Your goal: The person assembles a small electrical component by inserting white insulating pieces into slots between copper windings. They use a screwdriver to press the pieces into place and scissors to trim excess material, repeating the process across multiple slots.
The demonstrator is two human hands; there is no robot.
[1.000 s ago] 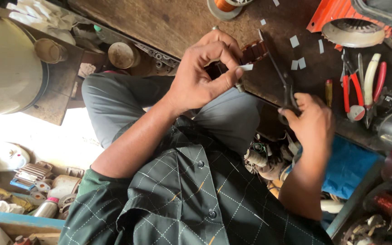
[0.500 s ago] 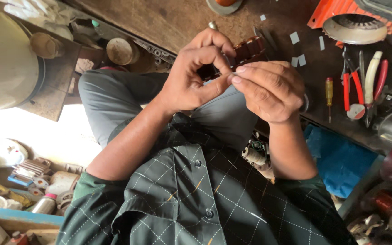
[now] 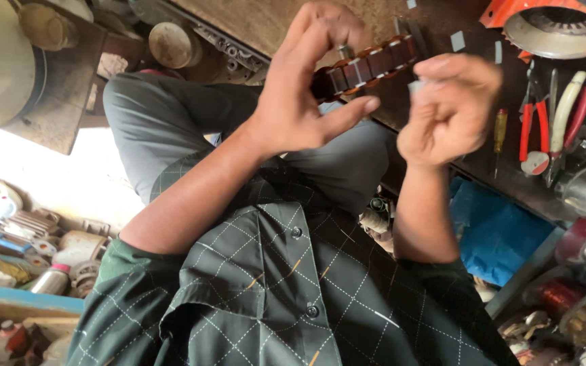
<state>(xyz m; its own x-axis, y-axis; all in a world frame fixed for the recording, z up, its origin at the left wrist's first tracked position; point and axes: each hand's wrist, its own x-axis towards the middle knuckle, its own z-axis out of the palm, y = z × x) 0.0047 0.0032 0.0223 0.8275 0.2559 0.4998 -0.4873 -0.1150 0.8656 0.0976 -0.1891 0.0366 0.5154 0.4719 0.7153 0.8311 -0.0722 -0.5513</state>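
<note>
My left hand (image 3: 306, 102) grips a dark brown slotted motor core (image 3: 374, 64) from the side, thumb stretched out beneath it. My right hand (image 3: 449, 112) is curled at the core's right end, and its fingertips pinch a small pale strip (image 3: 416, 86) close against the slots. Both hands are raised above my lap, over the edge of a dark workbench (image 3: 442, 27). Motion blurs the right hand's fingers.
On the bench to the right lie red-handled pliers (image 3: 530, 129), a pale-handled tool (image 3: 564, 115) and a small screwdriver (image 3: 500, 132). An orange housing (image 3: 493, 13) sits at the top right. A blue cloth (image 3: 496, 230) lies below. A round tin (image 3: 171, 44) stands upper left.
My right hand left the bench at the right and came up to the core. Both hands then rose closer to the camera, with the right hand now at the core's right end.
</note>
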